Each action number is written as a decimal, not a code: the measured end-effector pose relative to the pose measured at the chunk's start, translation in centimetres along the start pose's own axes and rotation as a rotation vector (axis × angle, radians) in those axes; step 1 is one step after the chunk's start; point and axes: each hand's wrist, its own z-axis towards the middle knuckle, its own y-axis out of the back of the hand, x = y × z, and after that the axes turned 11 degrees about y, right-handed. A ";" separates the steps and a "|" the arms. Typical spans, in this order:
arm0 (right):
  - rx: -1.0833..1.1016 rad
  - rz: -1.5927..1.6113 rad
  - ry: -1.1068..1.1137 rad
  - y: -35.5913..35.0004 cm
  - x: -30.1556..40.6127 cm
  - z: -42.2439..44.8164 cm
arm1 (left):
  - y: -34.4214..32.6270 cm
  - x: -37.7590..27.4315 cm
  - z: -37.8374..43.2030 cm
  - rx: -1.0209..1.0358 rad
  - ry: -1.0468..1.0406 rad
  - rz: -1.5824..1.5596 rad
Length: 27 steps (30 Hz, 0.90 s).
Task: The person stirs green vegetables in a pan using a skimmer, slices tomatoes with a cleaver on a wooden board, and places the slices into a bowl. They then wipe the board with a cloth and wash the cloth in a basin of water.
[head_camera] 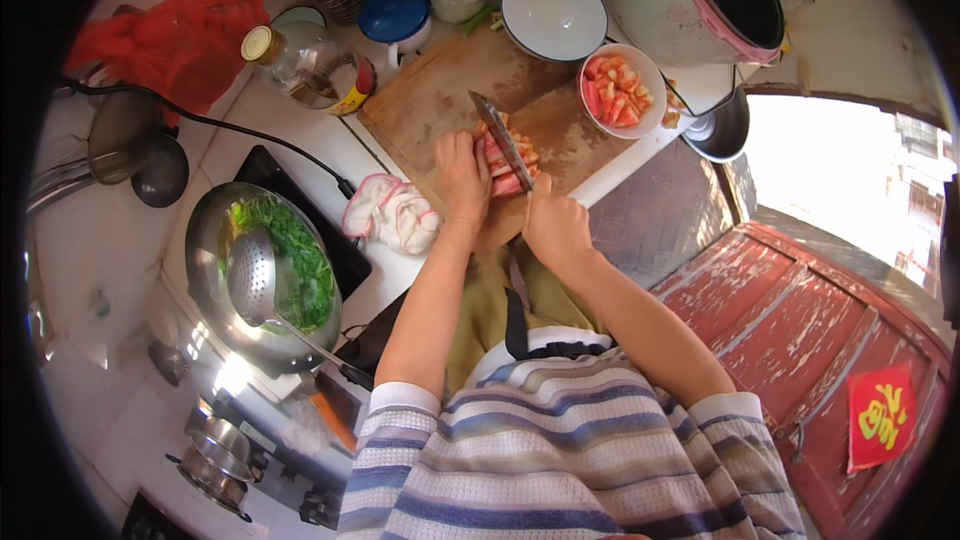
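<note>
My right hand (556,225) grips the handle of a kitchen knife (501,133), whose blade stands on edge over a pile of sliced red and pale food (496,162), perhaps tomato. With bent fingers, my left hand (460,169) holds the left side of that pile down. The pile lies on a worn wooden cutting board (420,90). At the board's right edge is a white bowl (586,114) filled with cut red chunks (618,94). Behind the board, touching its far edge, stands a white enamel bowl (553,11). The handle is mostly covered by my fingers.
On the left, a wok (201,255) holds green leaves (296,255) and a perforated skimmer (252,270). A cloth (397,217) lies left of my left wrist. A glass jar (307,64), a lidded enamel mug (397,15) and a rice cooker (660,7) stand behind. A black cable (247,127) crosses the counter.
</note>
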 end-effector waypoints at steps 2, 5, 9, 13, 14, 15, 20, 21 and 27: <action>-0.043 0.035 -0.003 -0.9 -0.5 -0.2 | 0.1 0.3 -0.4 0.008 -0.013 -0.004; -0.090 0.097 -0.002 -0.8 -0.8 -0.6 | 0.4 0.9 -0.8 0.030 -0.047 -0.001; -0.336 0.233 0.079 -2.3 -3.5 -2.5 | 1.6 1.0 -0.7 0.109 -0.014 -0.048; -0.378 0.600 -0.038 -2.8 -4.9 -5.3 | 1.4 -0.8 1.4 0.102 -0.045 -0.001; -0.313 0.733 -0.091 -2.4 -4.9 -6.6 | 1.0 -0.6 1.8 0.145 -0.033 -0.060; -0.251 0.857 -0.140 -2.1 -5.3 -7.7 | 0.4 -0.7 2.4 0.184 -0.086 -0.042; -0.083 1.199 -0.365 -5.8 -8.3 -12.0 | -1.1 -0.4 2.2 0.339 -0.240 0.003; -0.078 1.300 -0.389 -6.3 -8.4 -12.0 | -1.1 -0.4 1.8 0.358 -0.271 0.003; -0.014 1.388 -0.371 -8.8 -6.7 -8.2 | -1.2 -0.7 0.0 0.348 -0.233 -0.056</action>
